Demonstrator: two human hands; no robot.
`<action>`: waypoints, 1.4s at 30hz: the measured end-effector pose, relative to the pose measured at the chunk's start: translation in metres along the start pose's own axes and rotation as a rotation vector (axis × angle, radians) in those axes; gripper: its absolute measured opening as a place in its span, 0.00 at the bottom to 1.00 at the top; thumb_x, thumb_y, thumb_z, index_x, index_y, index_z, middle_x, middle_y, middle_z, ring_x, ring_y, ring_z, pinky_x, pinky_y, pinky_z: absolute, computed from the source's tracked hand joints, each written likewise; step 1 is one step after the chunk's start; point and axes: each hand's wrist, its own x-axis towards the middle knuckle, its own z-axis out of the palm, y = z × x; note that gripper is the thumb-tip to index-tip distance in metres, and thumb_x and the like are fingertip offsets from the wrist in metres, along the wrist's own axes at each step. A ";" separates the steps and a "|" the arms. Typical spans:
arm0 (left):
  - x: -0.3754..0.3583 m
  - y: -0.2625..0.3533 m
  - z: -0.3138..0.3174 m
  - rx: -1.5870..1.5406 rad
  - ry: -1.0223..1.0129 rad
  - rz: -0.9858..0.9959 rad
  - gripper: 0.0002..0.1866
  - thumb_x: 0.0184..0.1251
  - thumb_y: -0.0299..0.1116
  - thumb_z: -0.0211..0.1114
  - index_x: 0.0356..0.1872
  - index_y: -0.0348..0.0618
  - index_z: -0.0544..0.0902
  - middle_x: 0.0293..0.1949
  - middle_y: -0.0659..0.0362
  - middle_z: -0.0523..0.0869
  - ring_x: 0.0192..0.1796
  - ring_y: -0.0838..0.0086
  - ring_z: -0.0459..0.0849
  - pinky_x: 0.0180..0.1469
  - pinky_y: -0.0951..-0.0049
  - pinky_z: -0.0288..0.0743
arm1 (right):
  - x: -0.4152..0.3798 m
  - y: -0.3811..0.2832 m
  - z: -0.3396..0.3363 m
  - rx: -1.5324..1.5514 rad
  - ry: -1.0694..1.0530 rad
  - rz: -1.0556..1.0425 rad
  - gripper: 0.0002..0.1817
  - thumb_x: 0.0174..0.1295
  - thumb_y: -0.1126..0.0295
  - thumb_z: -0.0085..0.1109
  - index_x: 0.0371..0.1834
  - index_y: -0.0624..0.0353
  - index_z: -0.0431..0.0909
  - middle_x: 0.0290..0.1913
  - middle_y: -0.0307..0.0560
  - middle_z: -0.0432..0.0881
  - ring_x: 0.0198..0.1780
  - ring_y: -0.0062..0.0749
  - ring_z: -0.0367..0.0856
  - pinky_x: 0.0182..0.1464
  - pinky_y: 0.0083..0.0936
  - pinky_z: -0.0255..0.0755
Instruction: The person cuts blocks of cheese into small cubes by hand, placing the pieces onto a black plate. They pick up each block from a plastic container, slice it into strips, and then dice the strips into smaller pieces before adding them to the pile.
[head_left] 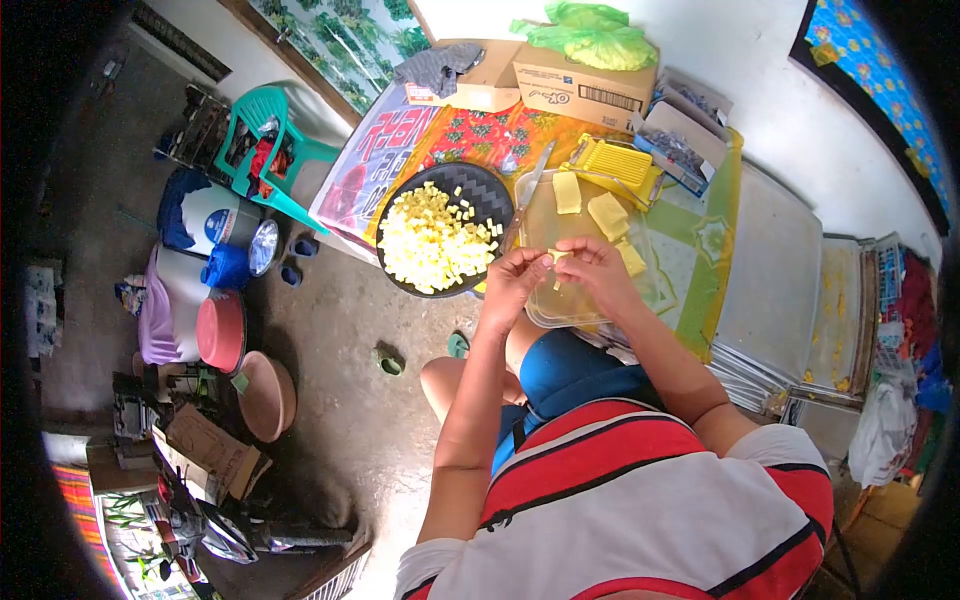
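Both pinched on one small yellow piece (pixel 556 256), left hand (pixel 512 280) and right hand (pixel 598 272), above clear tray (pixel 560 312) near counter (pixel 700 300) edge, black plate (pixel 490 195) just beside.

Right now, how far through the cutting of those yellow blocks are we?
Well along, it seems. The dark round tray already holds a big heap of yellow cubes. In hand: left hand and right hand pinch small yellow pieces over the clear container. Left: about three uncut slabs in that container, with the knife and yellow slicer beside them.
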 end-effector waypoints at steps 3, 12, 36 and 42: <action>-0.001 0.003 0.000 -0.032 -0.017 -0.005 0.09 0.63 0.29 0.64 0.41 0.35 0.82 0.31 0.61 0.85 0.30 0.81 0.78 0.37 0.80 0.72 | -0.001 0.001 0.000 0.030 0.014 -0.019 0.16 0.57 0.75 0.62 0.49 0.64 0.76 0.35 0.43 0.82 0.35 0.22 0.80 0.40 0.19 0.76; 0.024 -0.019 -0.034 0.365 0.264 0.185 0.07 0.61 0.28 0.64 0.37 0.35 0.83 0.31 0.61 0.85 0.29 0.81 0.78 0.33 0.78 0.73 | -0.003 -0.003 0.002 0.082 0.044 -0.014 0.15 0.58 0.76 0.61 0.49 0.64 0.76 0.38 0.41 0.80 0.38 0.22 0.80 0.42 0.21 0.77; -0.007 0.007 0.004 0.030 -0.001 0.007 0.13 0.63 0.35 0.66 0.42 0.36 0.81 0.31 0.64 0.82 0.30 0.83 0.76 0.35 0.83 0.69 | -0.001 0.004 0.003 0.060 0.010 -0.004 0.16 0.56 0.75 0.64 0.47 0.63 0.74 0.37 0.43 0.81 0.35 0.23 0.80 0.38 0.19 0.76; -0.006 0.006 0.005 0.016 -0.007 0.034 0.10 0.63 0.31 0.65 0.40 0.35 0.82 0.31 0.62 0.84 0.29 0.83 0.76 0.34 0.82 0.71 | -0.004 0.002 0.003 0.044 -0.021 -0.029 0.14 0.56 0.76 0.64 0.45 0.63 0.75 0.36 0.43 0.82 0.34 0.23 0.81 0.39 0.19 0.76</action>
